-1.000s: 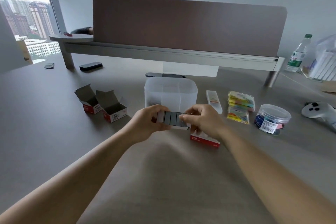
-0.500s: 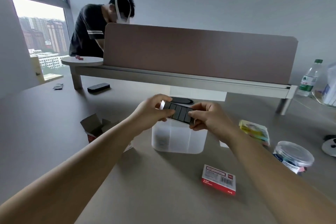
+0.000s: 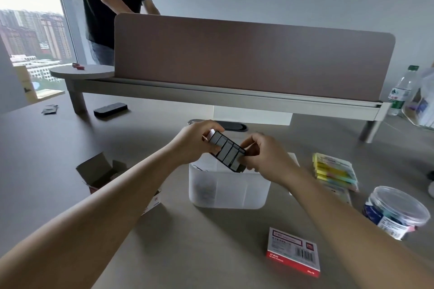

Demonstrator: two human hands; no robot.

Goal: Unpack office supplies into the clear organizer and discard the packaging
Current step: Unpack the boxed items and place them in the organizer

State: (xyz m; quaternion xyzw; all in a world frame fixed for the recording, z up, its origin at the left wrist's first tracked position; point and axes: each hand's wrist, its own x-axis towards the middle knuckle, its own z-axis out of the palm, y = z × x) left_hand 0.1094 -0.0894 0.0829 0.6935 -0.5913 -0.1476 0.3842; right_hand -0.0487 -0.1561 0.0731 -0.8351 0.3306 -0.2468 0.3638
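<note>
Now the staple block [image 3: 226, 152], lifted from low in front of the clear organizer [image 3: 229, 189], tilts directly above it, pinched between left hand [image 3: 196, 142] and right hand [image 3: 266, 156], seemingly ready to drop in.

Both arms outstretched, left hand [image 3: 196, 142], right hand [image 3: 265, 156] — fingers curled, pinching

An office, a big grey desk [image 3: 58, 159] with a brown divider screen [image 3: 253, 56] across the far side, a tall window [image 3: 30, 30] on the left showing city towers, another person [image 3: 112, 7] standing behind the screen
</note>
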